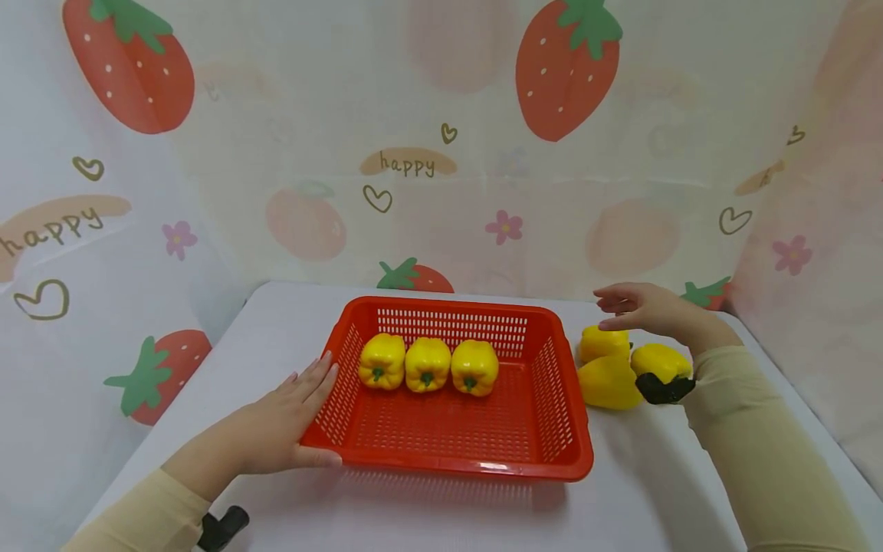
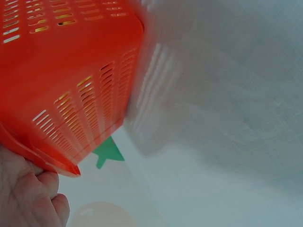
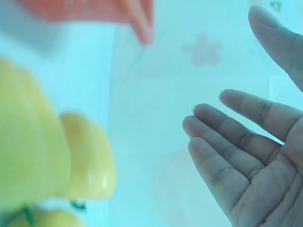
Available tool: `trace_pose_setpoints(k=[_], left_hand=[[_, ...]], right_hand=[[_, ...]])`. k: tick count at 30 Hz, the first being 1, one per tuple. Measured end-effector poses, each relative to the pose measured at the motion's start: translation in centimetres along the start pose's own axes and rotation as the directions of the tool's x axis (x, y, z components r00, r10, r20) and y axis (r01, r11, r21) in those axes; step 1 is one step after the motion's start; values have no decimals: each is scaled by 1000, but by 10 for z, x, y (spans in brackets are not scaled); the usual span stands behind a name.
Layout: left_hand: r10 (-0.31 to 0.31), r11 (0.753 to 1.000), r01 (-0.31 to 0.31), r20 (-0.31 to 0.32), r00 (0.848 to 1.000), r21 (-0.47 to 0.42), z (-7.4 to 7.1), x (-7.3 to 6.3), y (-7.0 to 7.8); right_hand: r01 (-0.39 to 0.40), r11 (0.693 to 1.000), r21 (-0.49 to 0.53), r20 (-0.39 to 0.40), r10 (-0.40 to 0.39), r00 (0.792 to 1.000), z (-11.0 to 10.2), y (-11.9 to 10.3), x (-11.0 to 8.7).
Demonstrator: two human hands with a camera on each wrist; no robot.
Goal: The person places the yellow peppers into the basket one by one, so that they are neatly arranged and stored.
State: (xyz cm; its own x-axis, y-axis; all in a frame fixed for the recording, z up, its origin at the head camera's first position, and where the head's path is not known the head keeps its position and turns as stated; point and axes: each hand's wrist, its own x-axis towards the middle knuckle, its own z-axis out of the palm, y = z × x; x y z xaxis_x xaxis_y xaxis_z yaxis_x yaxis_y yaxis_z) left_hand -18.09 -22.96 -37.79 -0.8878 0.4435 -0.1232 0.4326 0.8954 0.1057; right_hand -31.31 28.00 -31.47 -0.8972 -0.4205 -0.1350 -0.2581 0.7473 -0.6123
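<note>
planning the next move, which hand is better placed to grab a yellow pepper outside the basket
Probably the right hand: it's empty and close to the loose yellow peppers. The left hand touches the red basket, on the side away from them.

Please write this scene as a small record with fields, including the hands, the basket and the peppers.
container: red slotted basket on white table
peppers inside: three yellow peppers, side by side in a row
peppers outside: three more yellow peppers, grouped right of the basket
left hand: rests on the basket's left rim
right hand: above the outside peppers, fingers extended, holding nothing
backdrop: pale, printed with strawberries, hearts, flowers and "happy"
</note>
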Motion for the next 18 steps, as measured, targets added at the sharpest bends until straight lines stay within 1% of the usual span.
trace_pose_setpoints(k=[7,12,18], left_hand=[[5,1000,-5,-6,1000,6,1,1,-1],[5,1000,-5,-7,1000,-4,2,1,-2],[-3,1000,3,-7,1000,-7,2,1,-1]], right_hand=[[-46,998,-41,-16,45,999,-9,21,-17],[-80,994,-74,-21,78,997,-10,30,-28],[-97,988,-121,-25,95,995,-8,46,-37]])
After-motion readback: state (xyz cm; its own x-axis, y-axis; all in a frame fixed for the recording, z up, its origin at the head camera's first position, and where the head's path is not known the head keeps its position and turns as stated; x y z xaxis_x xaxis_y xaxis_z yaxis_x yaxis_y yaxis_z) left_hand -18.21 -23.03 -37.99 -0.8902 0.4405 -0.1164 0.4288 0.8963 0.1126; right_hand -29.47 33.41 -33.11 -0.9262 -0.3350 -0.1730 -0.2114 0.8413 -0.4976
